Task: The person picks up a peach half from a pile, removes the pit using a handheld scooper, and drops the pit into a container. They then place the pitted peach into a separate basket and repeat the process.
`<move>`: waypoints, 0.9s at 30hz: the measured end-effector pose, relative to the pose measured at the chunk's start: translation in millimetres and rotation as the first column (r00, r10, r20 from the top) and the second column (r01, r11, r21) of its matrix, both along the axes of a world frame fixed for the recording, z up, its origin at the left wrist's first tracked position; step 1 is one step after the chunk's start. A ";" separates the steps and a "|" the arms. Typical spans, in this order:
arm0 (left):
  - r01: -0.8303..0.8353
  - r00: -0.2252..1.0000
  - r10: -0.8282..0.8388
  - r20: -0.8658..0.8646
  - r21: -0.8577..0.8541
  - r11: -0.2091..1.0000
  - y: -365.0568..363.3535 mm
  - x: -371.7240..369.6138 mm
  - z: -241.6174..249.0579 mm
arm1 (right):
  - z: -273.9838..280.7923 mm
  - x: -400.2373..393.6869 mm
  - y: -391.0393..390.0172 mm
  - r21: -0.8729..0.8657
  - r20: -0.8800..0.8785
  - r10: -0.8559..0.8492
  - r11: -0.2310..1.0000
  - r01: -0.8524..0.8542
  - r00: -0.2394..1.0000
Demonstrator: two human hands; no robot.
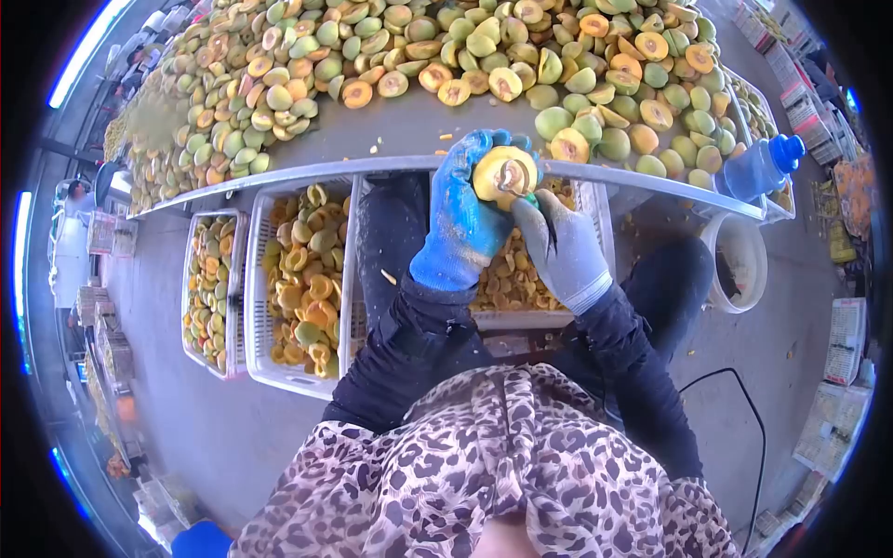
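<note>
My left hand, in a blue glove, is closed around a halved yellow fruit, its cut face with the brown pit hollow turned up. Close against the fruit's lower right edge is my right hand, in a grey glove, with its fingers closed on a small tool whose green end shows at the fingertips; the rest of the tool is hidden. Both hands are just over the near edge of the metal table, where many halved green and orange fruits are heaped.
Below the table edge stand white crates with fruit pieces, the left ones and one under my hands. A blue bottle is at the table's right edge, above a white bucket. A black cable lies on the floor at right.
</note>
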State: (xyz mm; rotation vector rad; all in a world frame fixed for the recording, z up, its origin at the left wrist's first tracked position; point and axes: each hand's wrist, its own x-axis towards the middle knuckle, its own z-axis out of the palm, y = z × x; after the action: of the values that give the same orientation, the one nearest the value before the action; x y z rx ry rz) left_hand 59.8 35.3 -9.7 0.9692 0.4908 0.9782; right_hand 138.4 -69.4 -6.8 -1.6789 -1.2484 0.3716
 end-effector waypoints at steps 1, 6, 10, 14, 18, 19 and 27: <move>0.169 0.959 -0.037 0.280 -0.465 0.869 -2.0 -3.6 6.6 | 1.7 -4.5 -4.7 -0.027 0.018 0.017 1.000 -0.016 1.000; 0.196 0.970 -0.145 0.193 -0.277 0.941 -20.6 -8.6 20.6 | 7.1 -4.6 -20.1 -0.141 0.044 0.136 0.982 -0.129 0.990; 0.094 0.988 -0.081 0.130 -0.097 0.991 -29.8 -10.5 15.3 | 7.1 -3.4 -25.5 -0.169 0.119 0.188 0.971 -0.167 0.975; 0.161 0.987 -0.161 0.007 -0.088 0.983 -22.7 -17.9 13.5 | 19.6 -4.0 -32.3 -0.196 -0.097 0.282 0.935 -0.296 0.954; 0.222 0.975 -0.220 -0.038 0.060 0.973 -21.1 -23.6 18.2 | 38.9 -5.6 -34.9 -0.394 -0.474 0.200 0.823 -0.410 0.857; 0.284 0.955 -0.274 -0.113 0.089 0.955 -22.3 -25.7 19.1 | 41.3 -5.0 -36.2 -0.472 -0.582 0.135 0.747 -0.469 0.802; 0.144 0.974 -0.110 0.197 -0.166 0.976 -29.1 -12.5 7.4 | 43.8 -3.9 -44.7 -0.215 -0.960 -0.045 0.756 -0.618 0.278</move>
State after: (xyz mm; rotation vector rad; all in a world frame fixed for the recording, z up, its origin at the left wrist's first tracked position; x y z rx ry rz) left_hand 47.3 6.3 -2.3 0.7296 0.3480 0.8832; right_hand 134.5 -114.1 36.9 -1.1756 -0.4835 1.8756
